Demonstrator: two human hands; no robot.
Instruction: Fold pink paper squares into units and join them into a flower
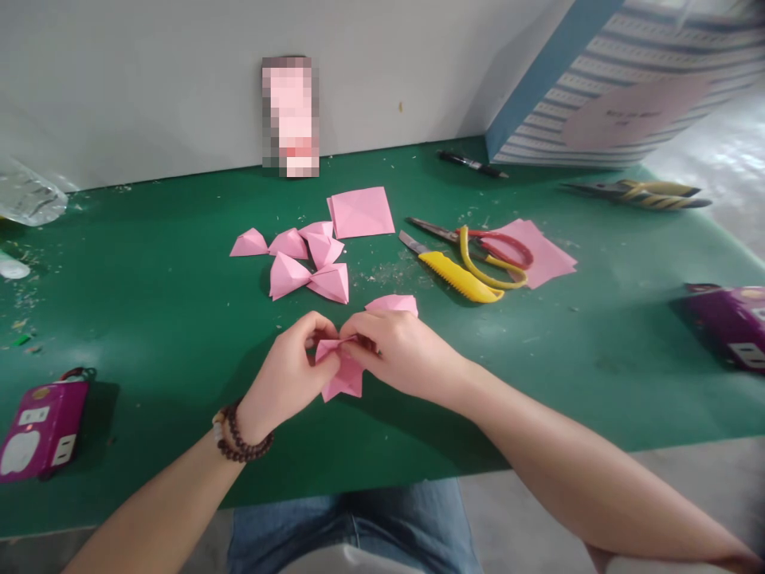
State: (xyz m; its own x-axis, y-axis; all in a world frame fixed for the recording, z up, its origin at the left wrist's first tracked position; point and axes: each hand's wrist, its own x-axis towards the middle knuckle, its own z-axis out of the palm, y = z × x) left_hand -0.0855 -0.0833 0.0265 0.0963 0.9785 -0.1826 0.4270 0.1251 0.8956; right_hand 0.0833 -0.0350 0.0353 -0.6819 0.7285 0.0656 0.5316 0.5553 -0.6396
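Pink paper piece [345,381]: pinched between our left hand [294,375] and right hand [398,351], just above the near part of the green table [179,319]. Pale wall [179,80] behind, striped box [621,88] far right. Folded pink pieces [307,275] sit beyond our hands; yellow cutter [457,277] and red-and-yellow scissors [478,243] lie beside them, partly over pink sheets [541,253]. Purple devices [45,426] at both sides.

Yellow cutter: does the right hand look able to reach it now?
Probably yes: the yellow cutter lies just beyond the right hand, with bare green table between them. But that hand pinches pink paper, so it would likely have to let go first.
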